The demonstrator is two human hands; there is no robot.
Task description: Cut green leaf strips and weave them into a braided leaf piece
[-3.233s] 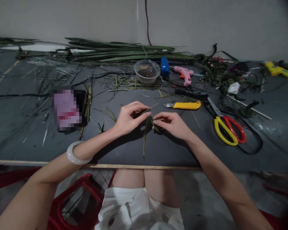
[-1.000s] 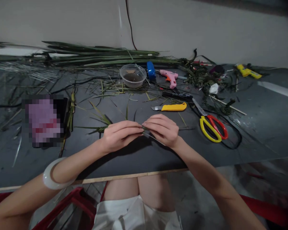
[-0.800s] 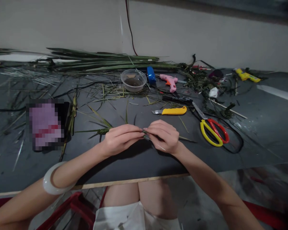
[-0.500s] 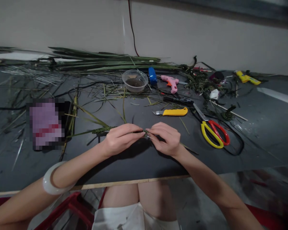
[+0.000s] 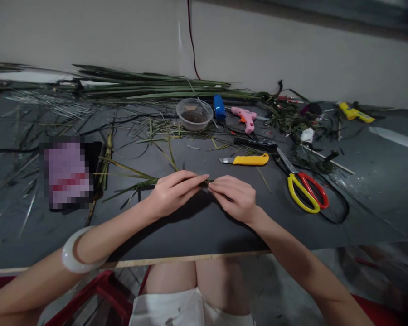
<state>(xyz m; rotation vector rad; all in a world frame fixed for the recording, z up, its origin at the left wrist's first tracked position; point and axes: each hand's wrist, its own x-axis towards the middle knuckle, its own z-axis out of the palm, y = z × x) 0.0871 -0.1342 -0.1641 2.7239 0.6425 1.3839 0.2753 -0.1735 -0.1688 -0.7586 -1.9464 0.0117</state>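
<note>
A green braided leaf piece (image 5: 145, 184) runs out to the left from under my left hand (image 5: 175, 192), its loose strips fanning toward the blurred purple item. My left fingers are closed around it. My right hand (image 5: 235, 197) meets the left fingertips in a pinch at the right end of the piece, where a thin bit shows between the fingers; most of that end is hidden. Beyond my right hand lies a yellow utility knife (image 5: 250, 160) with its blade out. Scissors (image 5: 303, 189) with one yellow and one red handle rest farther right.
A clear plastic bowl (image 5: 194, 115), a blue tape roll (image 5: 219, 107) and a pink glue gun (image 5: 245, 118) stand behind my hands. Long green leaves (image 5: 163, 88) lie along the wall. The blurred purple item (image 5: 66, 167) is at left; a yellow tool (image 5: 355, 113) lies at far right.
My hands stay pinched together, with the fingertips shifted slightly. The loose strips at the left have tilted a little. The whole table view has slid slightly to the right.
</note>
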